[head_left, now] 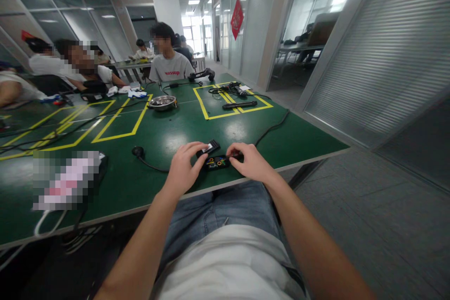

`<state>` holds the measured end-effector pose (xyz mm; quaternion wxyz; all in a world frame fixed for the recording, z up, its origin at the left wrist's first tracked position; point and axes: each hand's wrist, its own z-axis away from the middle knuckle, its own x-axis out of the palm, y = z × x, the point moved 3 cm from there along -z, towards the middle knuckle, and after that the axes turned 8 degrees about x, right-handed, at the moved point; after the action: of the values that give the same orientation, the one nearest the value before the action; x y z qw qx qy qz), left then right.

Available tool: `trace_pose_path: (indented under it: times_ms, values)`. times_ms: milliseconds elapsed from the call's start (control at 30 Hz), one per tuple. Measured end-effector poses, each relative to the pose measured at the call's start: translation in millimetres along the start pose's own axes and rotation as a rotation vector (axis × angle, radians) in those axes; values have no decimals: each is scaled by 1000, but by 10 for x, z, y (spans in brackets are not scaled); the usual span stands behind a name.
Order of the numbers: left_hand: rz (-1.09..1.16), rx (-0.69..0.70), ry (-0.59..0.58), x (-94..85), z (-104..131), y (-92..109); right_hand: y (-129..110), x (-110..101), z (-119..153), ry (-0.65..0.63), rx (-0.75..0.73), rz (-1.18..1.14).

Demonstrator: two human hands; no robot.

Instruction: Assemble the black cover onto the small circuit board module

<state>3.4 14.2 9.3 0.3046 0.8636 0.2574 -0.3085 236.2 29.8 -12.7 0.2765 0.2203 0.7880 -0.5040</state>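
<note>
In the head view, an opened black power adapter case (217,163) lies near the table's front edge, with coils and colored parts visible inside. My left hand (186,161) grips a black ribbed cover (213,146) with a white label between thumb and fingers, tilted just above the case. The thumb is by the case's left end. At the right end of the case, my right hand (248,159) has thumb and forefinger pinched together. A dark cord seems to be between them, though the fingers hide most of it.
A black plug (138,152) on a cord lies left of my hands. Another black cable (272,127) runs back on the right. Farther off are a metal bowl (162,102), a black bar-shaped part (239,105) and coiled cables (225,89). A person (171,63) sits across the table.
</note>
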Motion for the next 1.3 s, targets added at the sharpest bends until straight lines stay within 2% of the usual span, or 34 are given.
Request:
trace_pose_path:
  times_ms: [133,267,567,767,833,933,1000,1067,1233,1300]
  values:
    - [97,165,-140,18,28,137,-2,-15,2,-14,10,-11]
    - [71,153,-218,44,28,147,-1,-28,5,-26,9,-30]
    - [74,175,-222,62,21,127,8,-28,12,-28,7,-38]
    - [106,125,-203,46,8,116,-16,-26,3,-33,8,-47]
    - [75,75,-138,22,-1,92,-22,-27,5,-31,4,-55]
    - [-24,-73,-52,3,-11,-5,-20,-27,9,-31,7,-45]
    - [-89,-170,-55,16,-10,-81,-19,-25,12,-27,-2,-29]
    - [-126,-208,-79,30,-8,-121,-21,-23,12,-27,-18,-18]
    - [-122,-81,-41,-35,9,14,-36,-18,9,-44,-17,-3]
    - [-104,-44,-94,-52,24,87,-41,-17,9,-50,-6,0]
